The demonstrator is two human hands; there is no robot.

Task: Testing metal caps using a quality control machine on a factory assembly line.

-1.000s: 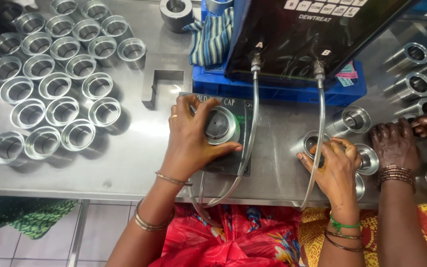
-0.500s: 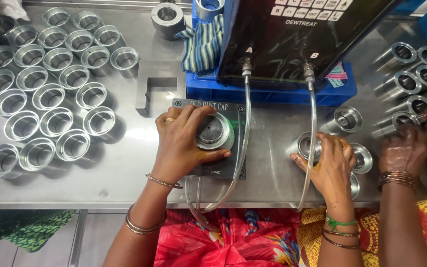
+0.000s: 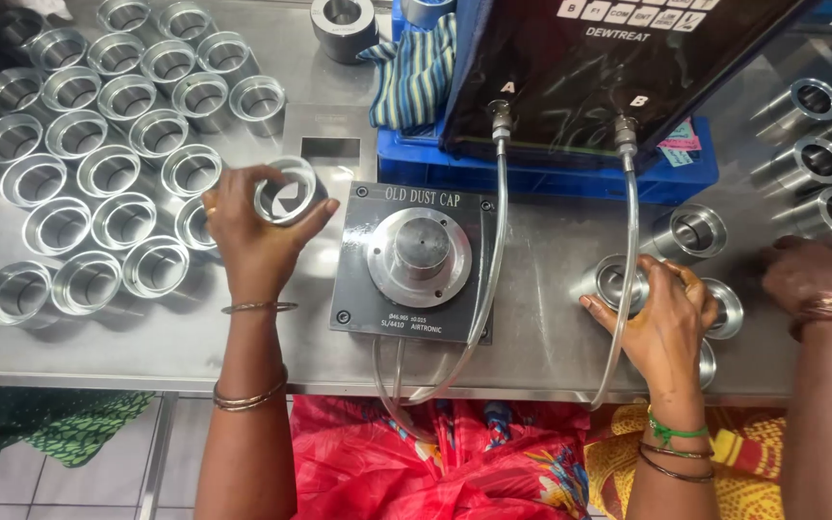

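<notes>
Steel rings (image 3: 79, 173) crowd the counter's (image 3: 146, 337) far-left corner; beside them the left hand (image 3: 252, 236) grips one ring (image 3: 284, 191). Near the front edge, the right hand (image 3: 662, 313) clasps a metal sleeve (image 3: 611, 281), beside a co-worker's hand (image 3: 811, 274).

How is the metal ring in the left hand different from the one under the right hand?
The ring in the left hand is held at the edge of the rows of rings, its opening facing the camera. The ring under the right hand lies tilted on the table, partly covered by fingers, right of the black gauge block. Both are shiny, hollow metal cylinders.
</notes>
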